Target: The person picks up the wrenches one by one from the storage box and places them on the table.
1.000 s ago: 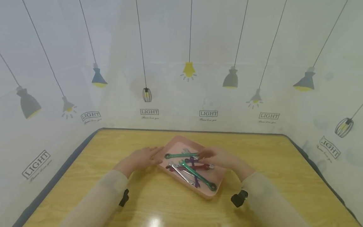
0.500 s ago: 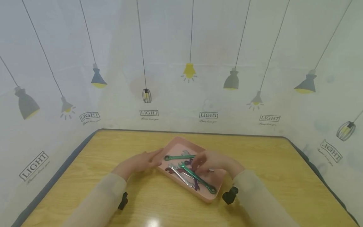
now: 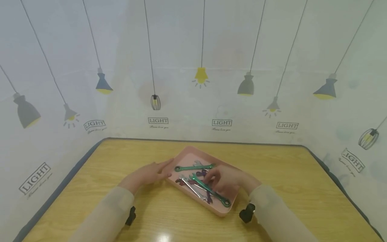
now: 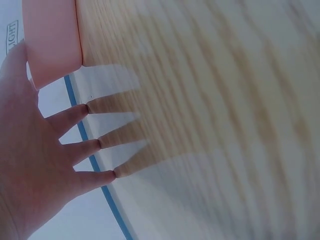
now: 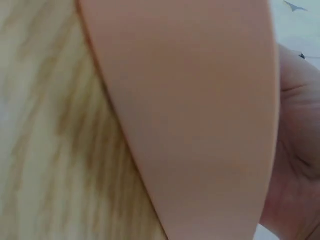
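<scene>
A shallow pink tray (image 3: 223,212) lies slantwise on the table, holding several combination wrenches in a loose pile. A green wrench (image 3: 208,189) crosses the top, beside a silver wrench (image 3: 193,189); another green wrench (image 3: 191,167) lies farther back. Beneath them show a dark red wrench (image 3: 180,182) and a purple wrench (image 3: 209,197). My left hand (image 3: 148,173) is at the tray's left end, fingers spread, thumb against its wall in the left wrist view. My right hand (image 3: 229,179) reaches inside, bent fingertips at the red wrench's right part; I cannot tell whether they pinch it.
The wood-grain table (image 3: 142,148) has a dark edge along the back and sides. Light wall sheeting (image 3: 181,50) printed with lamps surrounds it. In the right wrist view, the tray's outer wall (image 5: 185,120) hides most of the right hand.
My right hand has moved from the rear green wrench down and nearer, over the red wrench's right part. My left hand stays at the tray's left end.
</scene>
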The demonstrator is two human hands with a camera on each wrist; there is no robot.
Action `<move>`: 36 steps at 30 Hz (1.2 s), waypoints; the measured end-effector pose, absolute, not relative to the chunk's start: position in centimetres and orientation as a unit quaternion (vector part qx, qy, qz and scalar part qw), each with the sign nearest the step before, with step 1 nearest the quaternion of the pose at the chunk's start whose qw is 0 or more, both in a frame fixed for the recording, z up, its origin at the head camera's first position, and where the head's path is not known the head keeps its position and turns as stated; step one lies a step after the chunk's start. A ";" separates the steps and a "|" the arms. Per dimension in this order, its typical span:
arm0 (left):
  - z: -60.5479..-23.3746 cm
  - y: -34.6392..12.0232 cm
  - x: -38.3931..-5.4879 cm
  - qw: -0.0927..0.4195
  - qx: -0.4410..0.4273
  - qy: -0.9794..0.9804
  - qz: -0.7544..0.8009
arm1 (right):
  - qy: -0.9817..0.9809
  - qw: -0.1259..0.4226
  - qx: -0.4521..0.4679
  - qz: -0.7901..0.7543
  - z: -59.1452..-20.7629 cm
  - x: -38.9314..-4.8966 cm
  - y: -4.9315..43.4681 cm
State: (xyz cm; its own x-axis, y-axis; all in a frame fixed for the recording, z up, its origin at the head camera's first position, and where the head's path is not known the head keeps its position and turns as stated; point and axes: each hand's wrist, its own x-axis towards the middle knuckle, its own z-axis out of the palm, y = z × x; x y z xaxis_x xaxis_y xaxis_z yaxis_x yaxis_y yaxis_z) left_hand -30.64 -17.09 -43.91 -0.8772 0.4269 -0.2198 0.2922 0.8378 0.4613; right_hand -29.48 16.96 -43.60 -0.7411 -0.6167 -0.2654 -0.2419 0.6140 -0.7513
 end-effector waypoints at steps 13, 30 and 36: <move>-44.4 -17.1 -30.8 0.155 0.192 0.946 0.212 | 0.871 0.237 -0.304 -0.303 -44.1 -29.1 16.4; -44.2 -17.2 -30.6 0.150 0.183 0.947 0.216 | 0.879 0.233 -0.283 -0.305 -44.0 -29.1 16.4; -44.4 -17.1 -30.6 0.152 0.180 0.947 0.220 | 0.881 0.239 -0.260 -0.315 -44.1 -29.1 16.6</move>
State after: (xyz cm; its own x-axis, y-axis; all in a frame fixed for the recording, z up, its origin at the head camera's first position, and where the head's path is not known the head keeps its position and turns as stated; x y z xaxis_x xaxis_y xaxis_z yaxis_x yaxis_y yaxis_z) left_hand -30.59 -17.14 -44.38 -0.8890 0.4079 -0.2080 0.2747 0.8386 0.4704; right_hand -29.14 16.60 -44.14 -0.7506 -0.6083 -0.2580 -0.3067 0.6666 -0.6794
